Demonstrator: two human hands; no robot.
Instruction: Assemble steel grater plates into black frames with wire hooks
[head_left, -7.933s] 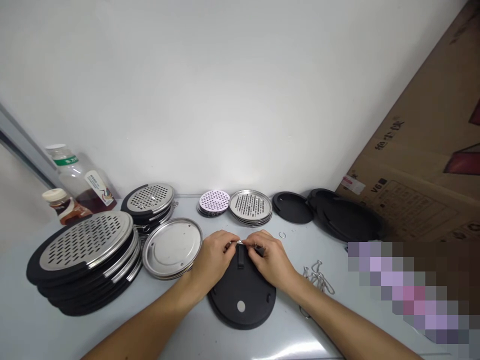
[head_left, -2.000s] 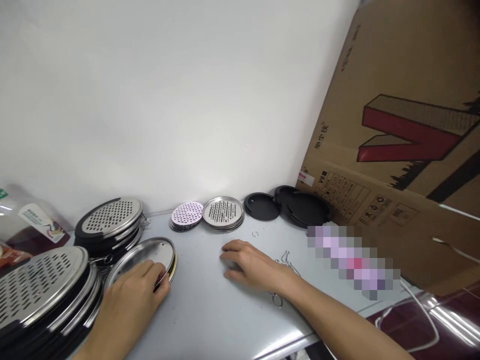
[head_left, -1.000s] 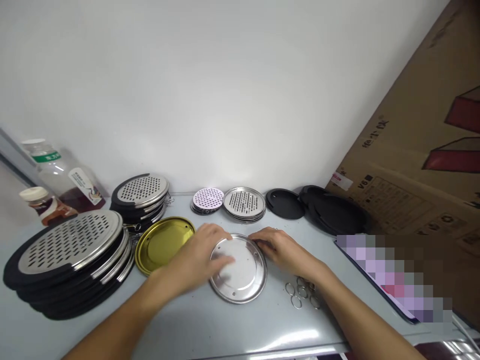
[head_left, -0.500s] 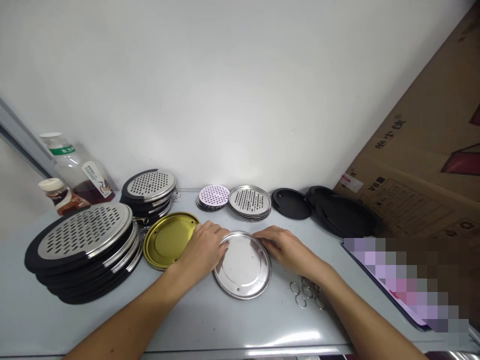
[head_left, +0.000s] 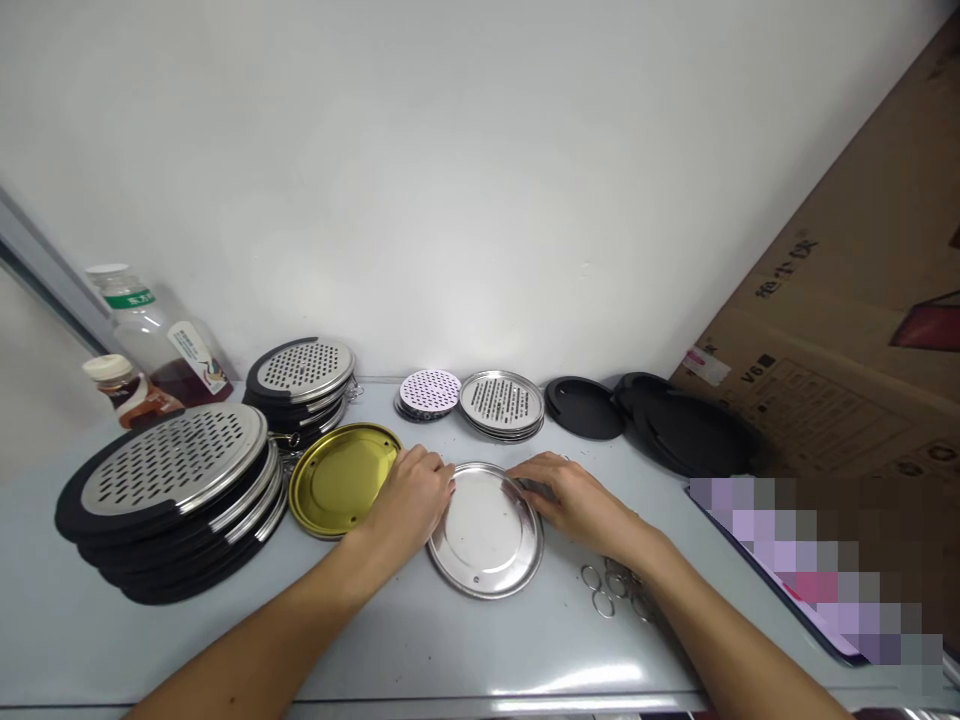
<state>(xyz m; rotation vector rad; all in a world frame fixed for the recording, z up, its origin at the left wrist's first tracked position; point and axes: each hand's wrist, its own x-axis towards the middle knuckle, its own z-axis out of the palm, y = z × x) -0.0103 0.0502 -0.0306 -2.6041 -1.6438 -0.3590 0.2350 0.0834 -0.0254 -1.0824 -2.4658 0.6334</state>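
Note:
A round silver metal lid (head_left: 486, 540) with a raised rim and small holes lies flat on the grey table in front of me. My left hand (head_left: 421, 492) is closed at its upper left rim, with the thumb at the edge and the other fingertips partly hidden. At the upper right rim, my right hand (head_left: 574, 500) bends its fingers over the edge. Left of the lid sits a gold round lid (head_left: 346, 478), partly covered by my left hand. Several metal rings (head_left: 602, 603) lie by my right forearm, which hides some of them.
Stacks of perforated discs with black edges (head_left: 172, 465) stand on the left, bottles (head_left: 169, 345) behind them. Along the wall are a small perforated disc pile (head_left: 430, 392), silver grater discs (head_left: 501, 402) and black round parts (head_left: 585, 407). A cardboard box (head_left: 847, 330) leans at right.
Both hands stay at the lid's rim, with only slight finger shifts. The whole view has moved a little; the lid keeps its place.

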